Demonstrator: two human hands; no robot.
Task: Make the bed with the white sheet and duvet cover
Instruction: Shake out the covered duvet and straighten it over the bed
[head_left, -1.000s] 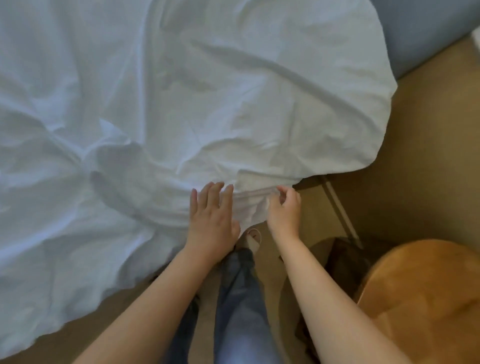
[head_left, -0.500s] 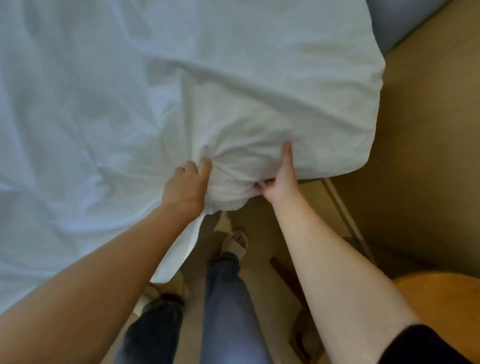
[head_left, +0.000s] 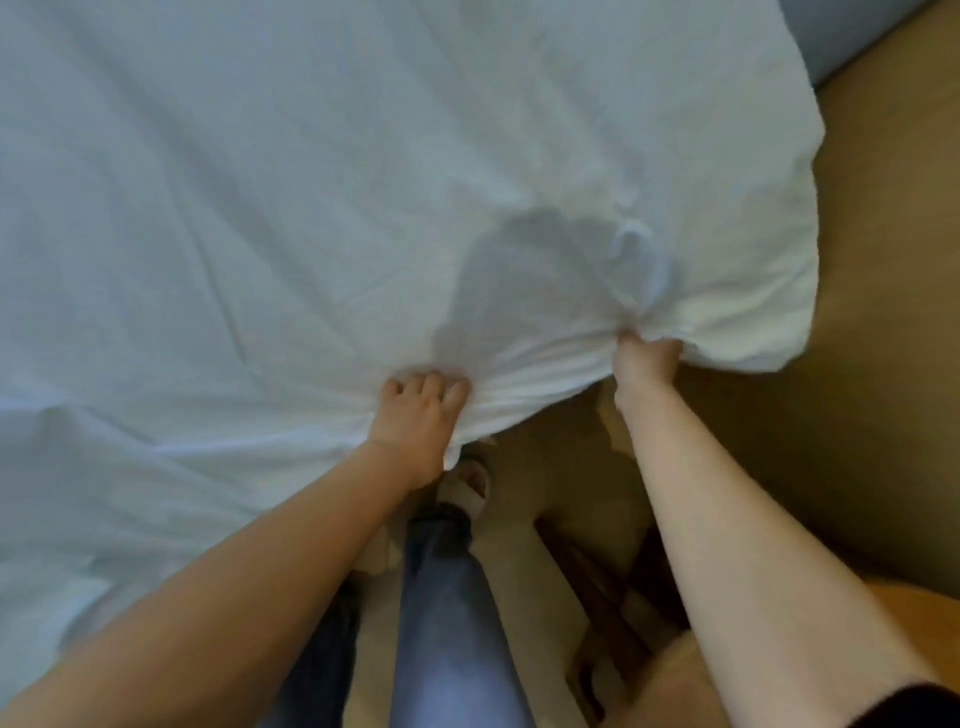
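A white duvet cover (head_left: 363, 182) fills most of the view, spread over the bed with long creases and a puffed corner at the right. My left hand (head_left: 421, 415) grips a bunched fold at its near edge, fingers curled into the cloth. My right hand (head_left: 644, 358) grips the edge further right, near the corner, with its fingertips buried in the fabric. The cloth is gathered tight between the two hands. The mattress below is hidden.
A tan floor (head_left: 883, 312) lies to the right of the bed. My legs in jeans (head_left: 447, 597) and a sandalled foot (head_left: 467, 483) stand at the bed's edge. A round wooden surface (head_left: 924, 613) sits at the lower right, dark objects beside it.
Both hands have shifted right along the edge, the right one now clenched near the corner. The cover has been drawn smoother and its corner reaches further right.
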